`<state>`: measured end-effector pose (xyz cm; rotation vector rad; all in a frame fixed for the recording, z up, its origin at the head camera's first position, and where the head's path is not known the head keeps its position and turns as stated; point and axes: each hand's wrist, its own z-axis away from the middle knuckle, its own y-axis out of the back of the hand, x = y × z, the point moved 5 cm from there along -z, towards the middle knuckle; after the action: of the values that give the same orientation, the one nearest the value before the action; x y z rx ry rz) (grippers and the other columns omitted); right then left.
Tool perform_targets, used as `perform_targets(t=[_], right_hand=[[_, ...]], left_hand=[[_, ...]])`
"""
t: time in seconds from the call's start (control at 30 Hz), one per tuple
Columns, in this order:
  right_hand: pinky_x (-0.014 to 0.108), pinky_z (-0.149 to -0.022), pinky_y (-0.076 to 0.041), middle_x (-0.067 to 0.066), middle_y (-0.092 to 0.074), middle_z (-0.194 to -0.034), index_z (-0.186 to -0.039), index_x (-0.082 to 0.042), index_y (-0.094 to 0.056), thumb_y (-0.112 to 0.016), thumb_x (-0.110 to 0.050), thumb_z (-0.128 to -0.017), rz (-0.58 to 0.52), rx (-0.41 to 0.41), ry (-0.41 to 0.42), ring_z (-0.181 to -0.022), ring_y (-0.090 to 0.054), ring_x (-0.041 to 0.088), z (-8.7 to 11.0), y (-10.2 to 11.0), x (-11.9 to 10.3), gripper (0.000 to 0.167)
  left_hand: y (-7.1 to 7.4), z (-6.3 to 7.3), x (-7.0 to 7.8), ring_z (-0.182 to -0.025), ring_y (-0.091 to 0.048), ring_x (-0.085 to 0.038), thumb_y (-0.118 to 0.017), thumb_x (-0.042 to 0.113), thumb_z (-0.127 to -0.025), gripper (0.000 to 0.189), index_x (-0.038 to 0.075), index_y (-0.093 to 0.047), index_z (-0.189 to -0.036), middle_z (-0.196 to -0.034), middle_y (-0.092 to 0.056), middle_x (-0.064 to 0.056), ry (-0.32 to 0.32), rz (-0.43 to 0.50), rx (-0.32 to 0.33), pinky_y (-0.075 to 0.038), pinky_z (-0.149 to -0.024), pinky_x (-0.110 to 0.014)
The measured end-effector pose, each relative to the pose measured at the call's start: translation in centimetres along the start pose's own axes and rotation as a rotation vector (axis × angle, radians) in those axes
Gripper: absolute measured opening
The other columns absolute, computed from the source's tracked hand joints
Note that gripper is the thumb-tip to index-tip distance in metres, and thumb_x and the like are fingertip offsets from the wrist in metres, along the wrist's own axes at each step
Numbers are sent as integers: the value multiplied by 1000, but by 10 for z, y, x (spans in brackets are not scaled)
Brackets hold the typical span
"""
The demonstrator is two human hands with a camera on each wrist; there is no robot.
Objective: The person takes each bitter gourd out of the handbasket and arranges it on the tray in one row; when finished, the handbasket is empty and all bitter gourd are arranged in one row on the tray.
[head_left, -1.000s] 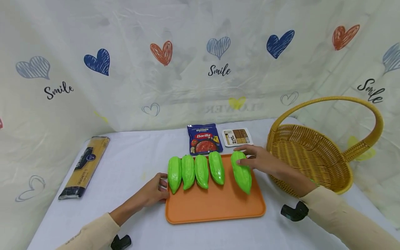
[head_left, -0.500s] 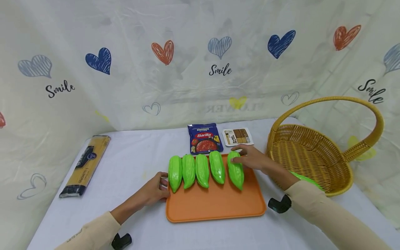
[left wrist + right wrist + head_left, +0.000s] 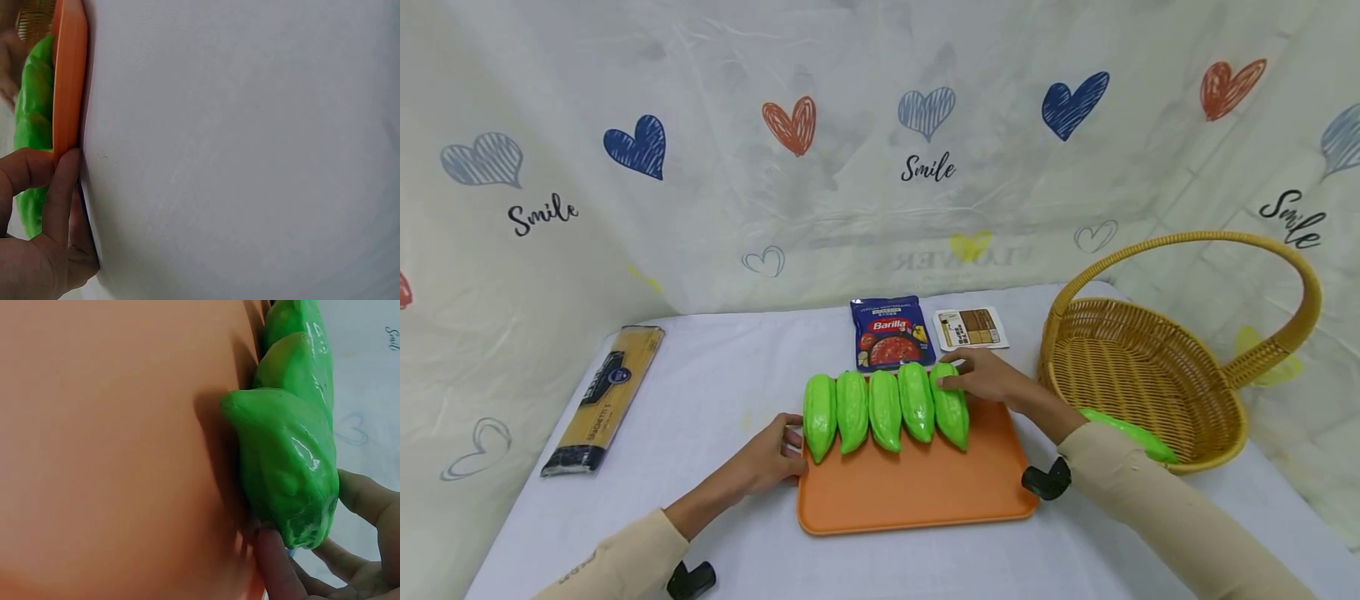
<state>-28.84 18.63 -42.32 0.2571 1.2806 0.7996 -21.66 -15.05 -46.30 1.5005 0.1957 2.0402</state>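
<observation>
My right hand (image 3: 988, 379) grips the upper end of a lumpy, glossy green bitter melon (image 3: 953, 417), the rightmost in a row on the orange tray (image 3: 917, 500). In the right wrist view, fingers and thumb (image 3: 278, 565) lie on either side of the melon's end (image 3: 287, 469). Several like melons (image 3: 852, 412) lie side by side to its left, their tips toward me. At the tray's left edge, my left hand (image 3: 767, 458) pinches the rim (image 3: 70, 81), thumb and finger on either side, close to the leftmost melon (image 3: 34, 100).
A wicker basket (image 3: 1138, 354) with a tall handle stands at the right, another green melon (image 3: 1138, 435) at its near side. Behind the tray lie a blue Barilla pouch (image 3: 891, 333) and a small white packet (image 3: 972, 327). A spaghetti pack (image 3: 606, 396) lies far left.
My right hand has moved left with the bitter melon, bringing it up against the row. The melon beside it shifted slightly left. My left hand has stayed at the tray's edge.
</observation>
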Motion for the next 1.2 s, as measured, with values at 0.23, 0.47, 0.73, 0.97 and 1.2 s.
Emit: perform_targets(t=[0.23, 0.47, 0.73, 0.97, 1.2], right_hand=[[44, -93, -58, 31, -54, -138, -147, 0, -45, -68, -31, -95, -15, -10, 10, -124, -58, 41, 0, -2, -2, 64], [47, -97, -56, 34, -49, -141, -152, 2, -33, -68, -32, -95, -29, -9, -29, -123, -58, 42, 1, -2, -2, 75], [49, -99, -54, 31, -50, -143, -152, 2, -31, -69, -36, -94, -1, 5, -26, -128, -55, 43, 6, 0, -3, 80], [52, -101, -51, 27, -51, -142, -152, -1, -34, -69, -43, -92, 33, 31, 16, -129, -53, 44, 21, 12, -7, 81], [45, -89, -59, 27, -51, -142, -151, 0, -36, -69, -36, -94, -61, -52, 136, -119, -61, 38, 46, 28, -15, 75]], left_hand=[[-1, -2, -1, -89, -63, -18, -72, -5, -77, 73, -4, -40, -142, -109, -54, -13, -5, 13, 2, -62, -70, -33], [-1, -2, -1, -90, -62, -19, -72, -4, -77, 74, -3, -39, -143, -110, -54, -13, -4, 9, -1, -62, -70, -33], [0, -2, -2, -92, -62, -19, -72, -3, -77, 75, -4, -38, -144, -111, -53, -14, -9, 5, -14, -62, -70, -34], [-1, -4, -2, -94, -63, -20, -72, -3, -77, 74, -3, -39, -143, -112, -54, -14, 9, 18, -17, -62, -72, -34], [-1, -2, -1, -93, -62, -20, -72, -4, -77, 75, -3, -39, -144, -112, -54, -14, 16, 8, -11, -62, -72, -34]])
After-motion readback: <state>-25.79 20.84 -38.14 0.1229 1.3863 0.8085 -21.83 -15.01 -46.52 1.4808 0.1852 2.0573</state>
